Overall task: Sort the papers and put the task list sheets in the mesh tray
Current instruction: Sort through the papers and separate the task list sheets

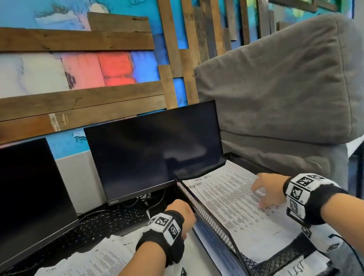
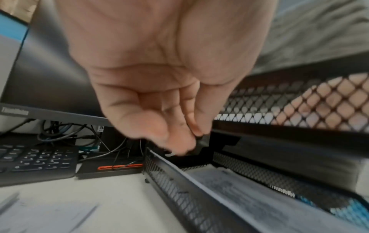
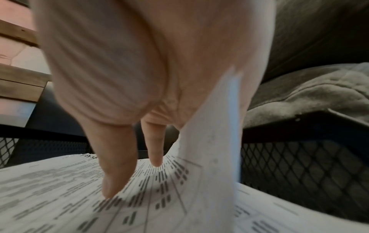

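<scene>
Pressing right hand (image 1: 267, 192) flat on task list sheets (image 1: 224, 201).

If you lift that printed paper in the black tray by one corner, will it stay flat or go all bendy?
Probably bendy. The top sheet already curls up along the right hand, so it looks thin and floppy. It likely weighs very little. It might also slide, since it lies loose on other sheets in the mesh tray.
</scene>
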Available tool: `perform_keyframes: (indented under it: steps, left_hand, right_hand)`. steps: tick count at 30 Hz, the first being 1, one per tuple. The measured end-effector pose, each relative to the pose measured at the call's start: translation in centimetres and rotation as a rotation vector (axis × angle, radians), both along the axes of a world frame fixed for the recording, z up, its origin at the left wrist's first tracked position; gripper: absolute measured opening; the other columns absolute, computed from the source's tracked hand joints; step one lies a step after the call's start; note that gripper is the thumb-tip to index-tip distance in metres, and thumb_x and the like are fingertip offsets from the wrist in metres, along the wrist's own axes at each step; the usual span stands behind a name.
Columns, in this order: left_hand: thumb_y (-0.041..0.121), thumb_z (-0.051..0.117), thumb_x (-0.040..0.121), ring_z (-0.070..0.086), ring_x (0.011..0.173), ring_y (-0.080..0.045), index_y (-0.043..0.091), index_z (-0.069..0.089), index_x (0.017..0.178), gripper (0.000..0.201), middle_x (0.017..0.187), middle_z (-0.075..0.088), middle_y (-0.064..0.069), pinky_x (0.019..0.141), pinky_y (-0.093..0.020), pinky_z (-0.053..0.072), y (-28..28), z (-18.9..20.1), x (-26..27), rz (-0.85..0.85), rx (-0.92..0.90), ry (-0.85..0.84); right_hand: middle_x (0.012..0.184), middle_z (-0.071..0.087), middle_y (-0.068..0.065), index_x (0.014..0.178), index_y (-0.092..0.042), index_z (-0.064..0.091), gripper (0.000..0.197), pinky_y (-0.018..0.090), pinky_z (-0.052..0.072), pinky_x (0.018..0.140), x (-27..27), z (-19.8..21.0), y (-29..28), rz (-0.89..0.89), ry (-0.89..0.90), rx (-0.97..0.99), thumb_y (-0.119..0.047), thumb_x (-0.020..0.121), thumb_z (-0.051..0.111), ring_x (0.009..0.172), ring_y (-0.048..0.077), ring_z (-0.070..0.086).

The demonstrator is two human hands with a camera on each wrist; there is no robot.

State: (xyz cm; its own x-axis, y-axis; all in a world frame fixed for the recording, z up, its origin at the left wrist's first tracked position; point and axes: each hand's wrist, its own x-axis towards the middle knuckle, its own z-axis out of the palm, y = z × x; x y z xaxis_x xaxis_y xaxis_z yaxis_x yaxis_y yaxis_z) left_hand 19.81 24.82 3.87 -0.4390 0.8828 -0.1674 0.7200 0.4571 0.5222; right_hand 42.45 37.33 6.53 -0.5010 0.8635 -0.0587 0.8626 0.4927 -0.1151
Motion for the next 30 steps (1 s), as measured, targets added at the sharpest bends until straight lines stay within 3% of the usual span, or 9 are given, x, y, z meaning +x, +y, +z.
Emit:
perform_keyframes:
  steps: [3, 6, 9, 12, 16, 21, 24, 28, 30]
  left_hand:
    - [0.018, 0.054, 0.091, 0.068, 0.099, -0.028, 0.006, 0.064, 0.113, 0.027, 0.113, 0.067, -0.013, 0.069, -0.029, 0.052, -0.2, -1.6, 0.0, -0.083, -0.141, 0.093]
    - [0.019, 0.058, 0.09, 0.066, 0.104, -0.024, 0.007, 0.062, 0.12, 0.032, 0.118, 0.066, -0.01, 0.071, -0.023, 0.05, 0.0, -3.0, 0.1, -0.116, -0.18, 0.137]
    - [0.015, 0.06, 0.09, 0.069, 0.096, -0.025, 0.005, 0.064, 0.115, 0.027, 0.112, 0.068, -0.012, 0.063, -0.024, 0.052, 0.1, -3.9, 1.0, -0.138, -0.215, 0.039]
    - [0.016, 0.057, 0.091, 0.069, 0.088, -0.028, 0.004, 0.065, 0.112, 0.026, 0.107, 0.068, -0.013, 0.07, -0.031, 0.054, 0.9, -4.5, 1.5, -0.163, -0.212, 0.03]
    - [0.014, 0.048, 0.093, 0.059, 0.092, -0.02, 0.001, 0.057, 0.122, 0.033, 0.116, 0.063, -0.014, 0.082, -0.03, 0.048, 1.8, -5.5, 2.2, -0.176, -0.237, 0.191]
    - [0.019, 0.047, 0.095, 0.059, 0.1, -0.021, 0.006, 0.056, 0.124, 0.034, 0.126, 0.06, -0.011, 0.09, -0.032, 0.048, 2.5, -6.0, 2.6, -0.194, -0.248, 0.225]
    - [0.022, 0.048, 0.094, 0.061, 0.105, -0.025, 0.008, 0.059, 0.119, 0.031, 0.119, 0.063, -0.01, 0.084, -0.028, 0.048, 2.8, -4.6, 1.9, -0.157, -0.182, 0.182]
    - [0.02, 0.051, 0.093, 0.058, 0.078, -0.022, 0.005, 0.064, 0.114, 0.029, 0.094, 0.063, -0.009, 0.067, -0.027, 0.047, 2.0, -2.8, 0.8, -0.114, -0.149, 0.15]
    - [0.022, 0.053, 0.093, 0.06, 0.078, -0.021, 0.007, 0.064, 0.115, 0.029, 0.099, 0.067, -0.009, 0.068, -0.027, 0.05, 1.0, -1.5, 0.5, -0.083, -0.142, 0.136]
  right_hand:
    - [0.161, 0.001, 0.004, 0.14, -0.036, 0.043, 0.062, 0.038, 0.029, 0.114, -0.1, 0.1, -0.3, 0.005, -0.125, -0.002, -0.041, 0.084, 0.068, 0.144, 0.029, 0.019]
    - [0.161, -0.007, 0.004, 0.141, -0.041, 0.04, 0.063, 0.043, 0.028, 0.113, 0.2, 0.1, -0.2, 0.04, -0.234, 0.026, -0.047, 0.083, 0.065, 0.144, 0.033, 0.012]
    - [0.16, 0.01, 0.001, 0.144, -0.036, 0.037, 0.063, 0.037, 0.026, 0.114, 0.5, -0.3, -0.1, 0.055, -0.245, -0.051, -0.046, 0.086, 0.061, 0.144, 0.026, 0.02]
    - [0.155, 0.027, -0.002, 0.147, -0.027, 0.036, 0.065, 0.03, 0.028, 0.114, 0.5, -0.4, 0.3, 0.084, -0.228, -0.097, -0.043, 0.089, 0.06, 0.141, 0.018, 0.03]
    - [0.152, 0.033, -0.004, 0.145, -0.026, 0.039, 0.066, 0.03, 0.03, 0.113, 0.3, -0.3, 0.8, 0.096, -0.248, -0.108, -0.042, 0.087, 0.063, 0.138, 0.016, 0.035]
    - [0.151, 0.035, -0.003, 0.145, -0.027, 0.039, 0.068, 0.034, 0.031, 0.113, 0.3, -0.6, 1.4, 0.096, -0.257, -0.126, -0.044, 0.084, 0.066, 0.138, 0.018, 0.036]
    - [0.152, 0.032, -0.003, 0.146, -0.025, 0.036, 0.067, 0.033, 0.03, 0.113, 0.4, -0.5, 1.2, 0.11, -0.267, -0.125, -0.043, 0.087, 0.063, 0.139, 0.019, 0.034]
    - [0.151, 0.035, -0.002, 0.145, -0.024, 0.039, 0.062, 0.033, 0.032, 0.112, 0.4, -0.3, 0.2, 0.116, -0.254, -0.102, -0.041, 0.089, 0.06, 0.137, 0.019, 0.037]
    - [0.148, 0.041, -0.002, 0.142, -0.024, 0.044, 0.055, 0.03, 0.035, 0.11, 0.2, 0.4, -0.8, 0.132, -0.198, -0.075, -0.036, 0.091, 0.059, 0.133, 0.018, 0.042]
